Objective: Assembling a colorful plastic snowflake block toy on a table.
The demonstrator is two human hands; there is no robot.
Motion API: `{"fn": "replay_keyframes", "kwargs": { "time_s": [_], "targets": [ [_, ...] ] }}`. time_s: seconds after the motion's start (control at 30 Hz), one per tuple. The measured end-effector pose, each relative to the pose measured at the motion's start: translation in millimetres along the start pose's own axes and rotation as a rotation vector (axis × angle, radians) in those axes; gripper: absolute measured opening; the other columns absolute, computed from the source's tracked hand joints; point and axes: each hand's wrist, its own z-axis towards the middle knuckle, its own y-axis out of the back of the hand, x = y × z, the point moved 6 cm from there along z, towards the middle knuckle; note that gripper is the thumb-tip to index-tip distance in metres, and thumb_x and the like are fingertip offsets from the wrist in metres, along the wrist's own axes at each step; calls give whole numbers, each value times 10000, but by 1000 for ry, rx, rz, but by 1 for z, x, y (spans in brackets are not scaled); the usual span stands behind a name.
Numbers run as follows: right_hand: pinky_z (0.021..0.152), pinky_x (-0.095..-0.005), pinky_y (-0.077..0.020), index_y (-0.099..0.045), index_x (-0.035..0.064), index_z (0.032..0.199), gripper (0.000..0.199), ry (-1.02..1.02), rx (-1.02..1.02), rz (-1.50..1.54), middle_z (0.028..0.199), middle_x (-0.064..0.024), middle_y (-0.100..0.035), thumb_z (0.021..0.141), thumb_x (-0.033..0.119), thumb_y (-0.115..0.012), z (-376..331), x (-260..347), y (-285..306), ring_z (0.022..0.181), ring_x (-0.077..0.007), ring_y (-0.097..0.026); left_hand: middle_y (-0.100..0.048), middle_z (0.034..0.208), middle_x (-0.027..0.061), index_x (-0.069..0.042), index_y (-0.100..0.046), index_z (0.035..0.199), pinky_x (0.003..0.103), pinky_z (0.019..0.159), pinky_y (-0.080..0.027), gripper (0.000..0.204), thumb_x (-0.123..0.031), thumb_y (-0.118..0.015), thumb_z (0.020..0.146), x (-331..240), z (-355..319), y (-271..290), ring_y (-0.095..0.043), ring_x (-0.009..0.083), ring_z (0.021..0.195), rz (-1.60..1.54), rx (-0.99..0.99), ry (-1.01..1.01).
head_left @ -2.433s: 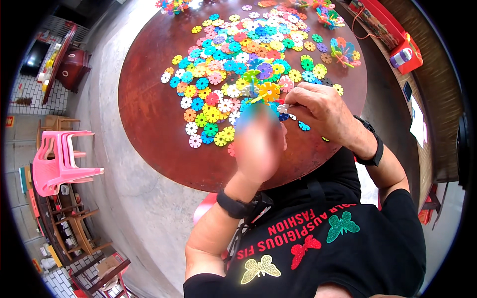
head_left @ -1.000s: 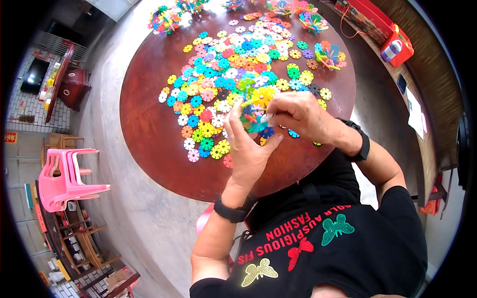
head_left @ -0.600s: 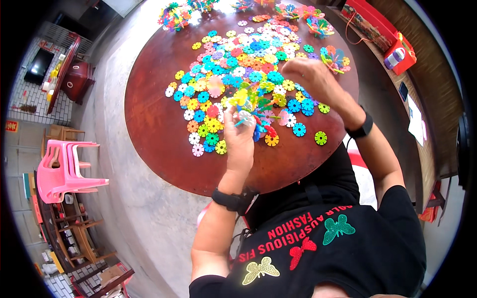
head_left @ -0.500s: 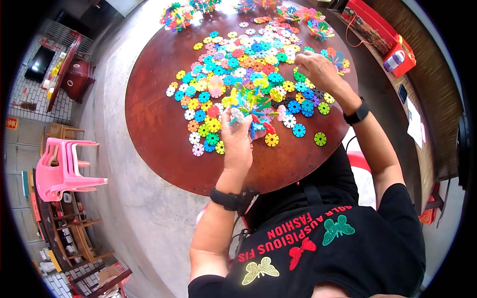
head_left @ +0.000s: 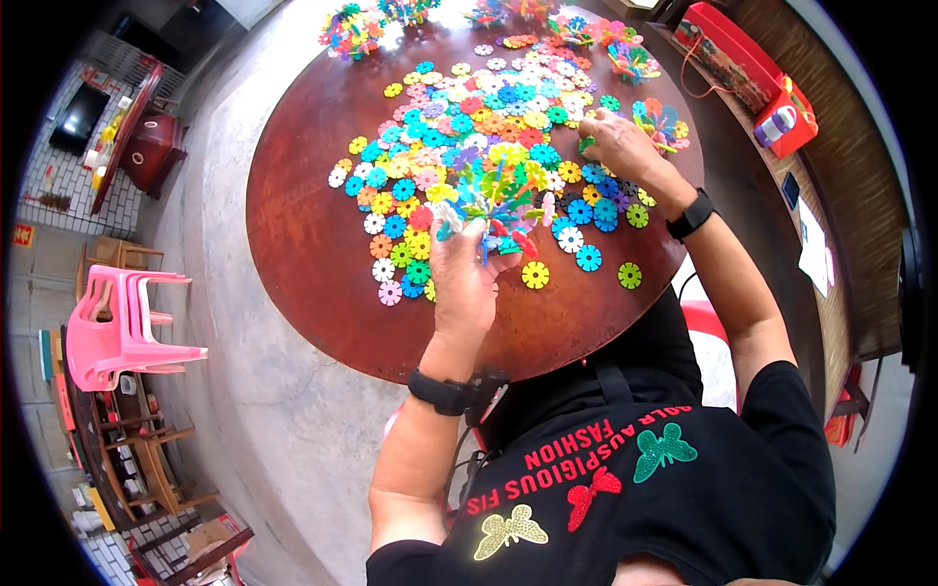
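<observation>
Across counter (head_left: pixel 313 264), several clusters (head_left: pixel 354 32) joined, many discs (head_left: pixel 508 95) loose. My left hand (head_left: pixel 462 278) pinches part-built cluster (head_left: pixel 495 190); right hand (head_left: pixel 623 146) curls at green disc (head_left: pixel 586 144), hold unclear.

From my remote seat I judge this a home: stacked pink chairs (head_left: pixel 95 344) at the frame's left, a dark screen (head_left: pixel 80 115) at upper left, concrete floor (head_left: pixel 259 391) around a round table (head_left: pixel 318 259).

Stacked pink chairs (head_left: pixel 106 327) stand left of the round worktop (head_left: pixel 303 254); right of the worktop are a dark phone (head_left: pixel 791 189), white paper (head_left: pixel 812 249), a red tub (head_left: pixel 799 132) and a long red box (head_left: pixel 725 61).
</observation>
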Motion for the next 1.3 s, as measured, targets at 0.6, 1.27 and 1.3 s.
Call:
{"fn": "replay_keyframes", "kwargs": {
  "time_s": [0.6,1.27,1.3],
  "targets": [
    [606,-288,-456,-586,9,869,177,283,-194,690,757,-71,-560,708,-53,-626,-66,111,84,697,-184,-571,-551,988,61,-85,-340,1251,403,707,-580,523,27,-614,820,12,-1,-4,-598,181,883,20,6,2],
    [622,-367,-460,-554,17,820,113,282,-163,623,750,-114,-577,743,49,-632,-69,116,66,724,-292,-579,-511,1123,109,-33,-374,1196,348,819,-517,471,22,-636,809,12,-3,-7,-575,204,977,95,5,-6],
    [622,-366,-460,-554,14,816,110,275,-160,627,749,-114,-577,744,47,-630,-69,115,66,722,-292,-579,-516,1123,112,-29,-374,1195,351,822,-518,466,14,-636,811,12,-3,-7,-581,207,974,99,-4,7]
  ]
}}
